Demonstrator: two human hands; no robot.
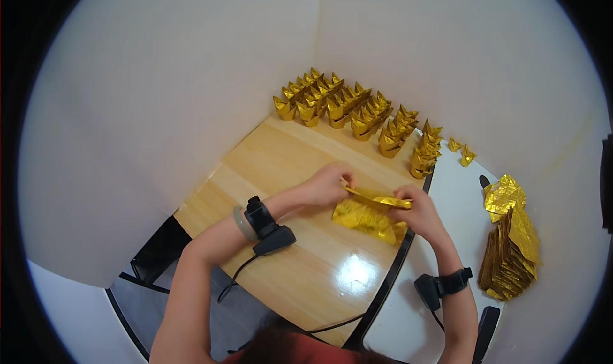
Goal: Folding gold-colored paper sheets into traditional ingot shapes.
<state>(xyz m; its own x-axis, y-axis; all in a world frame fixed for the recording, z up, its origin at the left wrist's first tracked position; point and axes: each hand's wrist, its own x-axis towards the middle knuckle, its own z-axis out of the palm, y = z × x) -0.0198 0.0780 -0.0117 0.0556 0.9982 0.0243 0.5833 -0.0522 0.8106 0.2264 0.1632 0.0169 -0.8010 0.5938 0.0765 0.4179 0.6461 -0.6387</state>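
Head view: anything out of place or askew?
Two folded gold pieces stand on the white surface, apart from the rows on the wooden tabletop. The foil stack at right looks untidy: splayed, with crumpled foil at its far end.

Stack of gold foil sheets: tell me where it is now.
In the head view, the stack of gold foil sheets lies at the right on the white tabletop, right of the person's right hand, with crumpled gold foil at its far end.

Rows of pointed gold-foil boats point(365, 129) partly hide one another. The lower edge crops a red garment point(314, 351); whether the folded gold-foil strip point(381, 200) joins the crumpled gold-foil sheet point(361, 219) beneath is unclear.
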